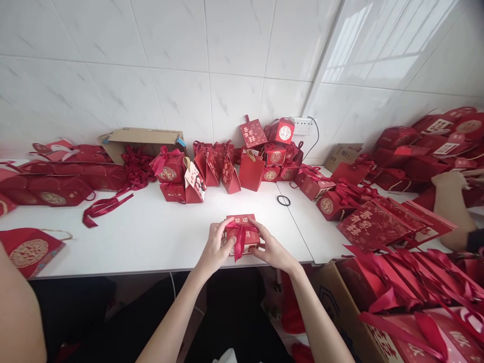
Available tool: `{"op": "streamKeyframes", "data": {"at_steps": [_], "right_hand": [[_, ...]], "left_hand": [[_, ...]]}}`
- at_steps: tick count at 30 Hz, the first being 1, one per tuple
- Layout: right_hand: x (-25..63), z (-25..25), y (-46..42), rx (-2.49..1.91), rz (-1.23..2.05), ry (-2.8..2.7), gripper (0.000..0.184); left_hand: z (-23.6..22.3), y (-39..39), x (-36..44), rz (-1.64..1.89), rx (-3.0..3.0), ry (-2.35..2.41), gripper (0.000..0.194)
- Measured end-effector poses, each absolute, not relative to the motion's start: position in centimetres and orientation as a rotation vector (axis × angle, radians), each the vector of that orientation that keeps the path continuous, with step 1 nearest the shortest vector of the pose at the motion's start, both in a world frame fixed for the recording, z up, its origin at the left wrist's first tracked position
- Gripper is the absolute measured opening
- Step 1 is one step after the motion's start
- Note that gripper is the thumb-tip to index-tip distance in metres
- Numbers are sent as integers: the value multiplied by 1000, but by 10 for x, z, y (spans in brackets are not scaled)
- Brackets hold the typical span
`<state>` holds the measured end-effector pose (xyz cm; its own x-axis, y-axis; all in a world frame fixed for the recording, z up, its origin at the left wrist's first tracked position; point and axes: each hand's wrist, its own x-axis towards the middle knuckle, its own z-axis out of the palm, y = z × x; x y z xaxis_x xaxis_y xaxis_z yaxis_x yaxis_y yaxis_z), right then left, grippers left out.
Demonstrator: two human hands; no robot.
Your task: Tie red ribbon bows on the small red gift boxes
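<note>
A small red gift box point(242, 220) with gold lettering rests on the white table near its front edge. Dark red ribbon point(239, 244) is tied across its top, and one tail hangs down the front. My left hand point(217, 245) grips the box's left side, with the thumb against the ribbon. Around the right side curl the fingers of my right hand point(274, 249). Both hands are closed on the same box; its underside is hidden.
Red gift boxes point(277, 156) are stacked along the wall, near a cardboard box of ribbon point(141, 164). A black ring point(283, 200) lies on the table point(181, 232). A carton point(340, 312) of ribboned boxes stands at right. A co-worker's arm point(449, 212) reaches in there; another person's arm point(18, 307) is at left.
</note>
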<state>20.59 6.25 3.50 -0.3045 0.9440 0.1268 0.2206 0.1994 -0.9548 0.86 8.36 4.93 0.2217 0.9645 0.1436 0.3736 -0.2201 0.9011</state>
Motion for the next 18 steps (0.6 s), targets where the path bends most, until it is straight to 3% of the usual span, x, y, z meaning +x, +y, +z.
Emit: {"op": "streamKeyframes", "data": {"at_steps": [4,7,11,14,18], "right_hand": [[211,45,60,-1106,1260,-1674,64],[209,53,62,-1209,1209,-1580,45],[198,56,70,-1371,1023,-1567,70],[193,55,77,-1381,968,-1697,90],[196,51,84,-1327,933,-1829,95]], "left_hand": [[51,81,19,1058,1561,1363,40],[50,81,30,1102,1480,1426,60],[42,79,37,1153,1557,1416,88],[31,76,36,1204,1549,1348,90],[11,75,34,1330,1609,1204,84]]}}
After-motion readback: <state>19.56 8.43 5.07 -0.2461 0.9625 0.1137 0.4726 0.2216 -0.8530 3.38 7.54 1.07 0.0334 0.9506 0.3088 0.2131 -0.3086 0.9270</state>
